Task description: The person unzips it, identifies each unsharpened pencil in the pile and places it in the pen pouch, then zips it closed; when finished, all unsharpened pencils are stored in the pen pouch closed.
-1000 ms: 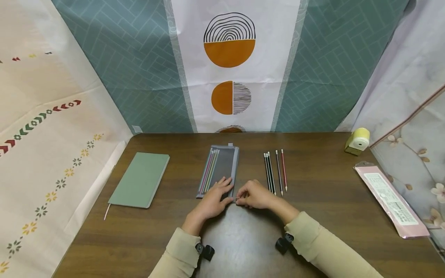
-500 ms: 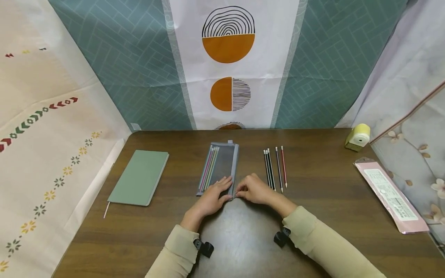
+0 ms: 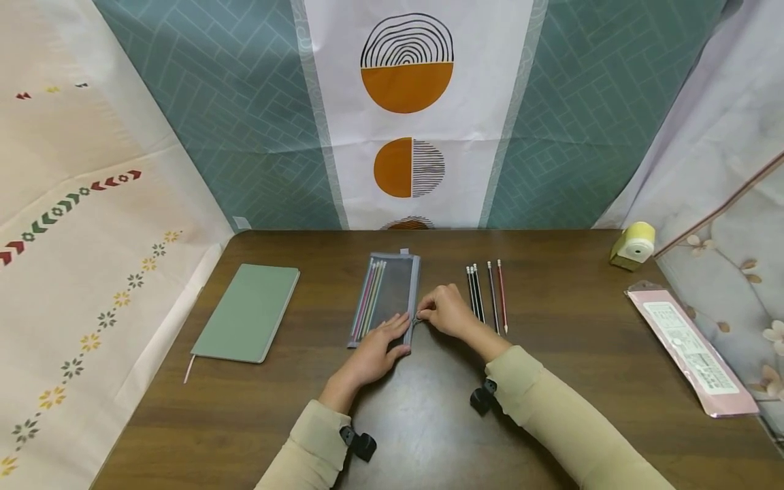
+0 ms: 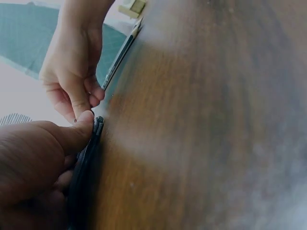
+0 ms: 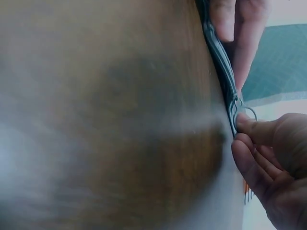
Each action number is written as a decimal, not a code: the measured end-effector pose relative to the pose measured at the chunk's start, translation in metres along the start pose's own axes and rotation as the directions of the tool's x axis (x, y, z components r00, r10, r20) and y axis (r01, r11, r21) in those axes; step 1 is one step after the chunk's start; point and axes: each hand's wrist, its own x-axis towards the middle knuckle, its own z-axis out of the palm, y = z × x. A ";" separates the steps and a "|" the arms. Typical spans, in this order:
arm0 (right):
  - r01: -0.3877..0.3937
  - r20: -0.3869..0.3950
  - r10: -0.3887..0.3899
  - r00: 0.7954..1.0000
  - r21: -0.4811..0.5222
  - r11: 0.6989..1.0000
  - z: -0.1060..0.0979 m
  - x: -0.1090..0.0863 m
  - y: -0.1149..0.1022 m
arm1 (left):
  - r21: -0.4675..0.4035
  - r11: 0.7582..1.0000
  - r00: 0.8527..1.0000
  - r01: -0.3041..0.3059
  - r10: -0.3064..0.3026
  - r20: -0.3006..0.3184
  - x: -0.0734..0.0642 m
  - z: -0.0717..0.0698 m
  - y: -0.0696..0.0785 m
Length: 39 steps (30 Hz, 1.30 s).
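A grey mesh zip pouch (image 3: 397,282) lies on the table, with several coloured pencils (image 3: 369,299) showing inside along its left side. My left hand (image 3: 373,354) rests on the pouch's near part, fingers stretched out and thumb by the near right corner. At the right edge, my right hand (image 3: 450,312) pinches the zipper pull (image 5: 249,111) between thumb and forefinger. In the right wrist view the zipped edge (image 5: 221,62) runs from the left hand's fingers down to this pull. How far the zipper is closed cannot be told.
Several loose pencils (image 3: 493,292) lie right of the pouch, close beyond my right hand. A green notebook (image 3: 248,313) is at the left. A yellow and olive sharpener-like block (image 3: 633,245) and a pink package (image 3: 692,350) sit at the right edge of the wooden table (image 3: 551,286).
My right hand has slid away from me along the pouch's right edge, with the zipper pull in its pinch. The left hand has stayed on the pouch.
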 end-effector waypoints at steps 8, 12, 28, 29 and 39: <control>-0.110 -0.118 0.110 0.987 0.008 0.994 -0.014 0.023 0.019 | 0.003 1.000 0.999 -0.029 0.029 0.034 -0.005 0.001 0.000; -0.144 -0.025 0.147 0.989 0.094 0.985 -0.028 0.031 0.030 | -0.023 0.999 0.998 -0.037 0.038 0.050 -0.007 0.001 -0.002; -0.029 0.048 0.035 0.998 -0.125 0.992 -0.013 0.042 0.030 | -0.038 0.999 0.997 0.011 -0.008 0.083 -0.007 -0.003 -0.008; -0.034 0.025 0.038 0.999 -0.143 0.989 -0.013 0.042 0.030 | -0.036 0.999 0.996 0.016 -0.013 0.083 -0.007 -0.003 -0.007; -0.225 -0.218 0.187 0.958 -0.165 0.960 -0.023 0.059 0.039 | -0.029 0.999 0.997 -0.027 0.029 0.071 -0.008 -0.005 -0.005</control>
